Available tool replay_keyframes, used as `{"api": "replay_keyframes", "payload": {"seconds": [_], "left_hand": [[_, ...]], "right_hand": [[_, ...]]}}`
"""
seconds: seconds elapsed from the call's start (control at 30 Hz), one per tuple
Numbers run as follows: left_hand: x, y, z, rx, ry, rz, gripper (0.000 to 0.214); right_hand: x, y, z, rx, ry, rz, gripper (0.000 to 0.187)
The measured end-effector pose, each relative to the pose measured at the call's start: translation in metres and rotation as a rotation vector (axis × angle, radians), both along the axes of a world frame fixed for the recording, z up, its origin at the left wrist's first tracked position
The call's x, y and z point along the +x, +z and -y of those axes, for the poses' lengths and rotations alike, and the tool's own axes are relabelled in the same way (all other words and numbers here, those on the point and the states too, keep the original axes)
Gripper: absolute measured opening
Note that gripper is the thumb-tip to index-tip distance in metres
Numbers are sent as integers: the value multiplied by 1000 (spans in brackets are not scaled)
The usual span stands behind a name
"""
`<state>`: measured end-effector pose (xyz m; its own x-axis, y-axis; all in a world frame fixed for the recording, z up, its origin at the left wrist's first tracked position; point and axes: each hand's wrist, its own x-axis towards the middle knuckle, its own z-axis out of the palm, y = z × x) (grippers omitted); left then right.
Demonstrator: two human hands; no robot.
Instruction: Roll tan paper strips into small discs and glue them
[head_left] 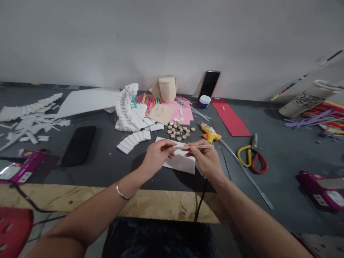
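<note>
Head view, beige strip (204, 146) inside table edge (166, 205)

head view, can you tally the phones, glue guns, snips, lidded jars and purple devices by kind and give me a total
Phones: 2
Purple devices: 2
Yellow glue gun: 1
Red-and-yellow-handled snips: 1
White-lidded blue jar: 1
Total: 7

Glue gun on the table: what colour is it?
The glue gun is yellow, with an orange trigger, seen in the head view, the only one here.
</note>
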<state>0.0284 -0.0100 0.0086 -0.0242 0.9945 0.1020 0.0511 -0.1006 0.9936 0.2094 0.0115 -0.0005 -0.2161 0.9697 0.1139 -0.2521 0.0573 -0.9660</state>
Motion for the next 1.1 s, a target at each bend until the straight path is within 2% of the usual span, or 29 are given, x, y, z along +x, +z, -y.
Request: {"api": "replay_keyframes", "payload": {"seconds": [0.13, 0.37, 0.6, 0.77, 1.1], "left_hand": [[-2, 3, 0, -53, -14, -69, 18], [0, -2, -1, -73, -108, -33, 19], [-4, -5, -3, -66, -62, -78, 24], [-4, -5, -3, -100, -41, -128, 20], [-5, -4, -3, -95, 15, -195, 23]], "right_hand": [[-1, 0, -1, -8, -12, 6, 23], [-1, -4, -5, -111, -21, -58, 29], [-2, -1, -2, -84, 83, -48, 32], [-3, 2, 3, -44, 81, -4, 32], [-5, 2, 3, -77, 103, -50, 31]]}}
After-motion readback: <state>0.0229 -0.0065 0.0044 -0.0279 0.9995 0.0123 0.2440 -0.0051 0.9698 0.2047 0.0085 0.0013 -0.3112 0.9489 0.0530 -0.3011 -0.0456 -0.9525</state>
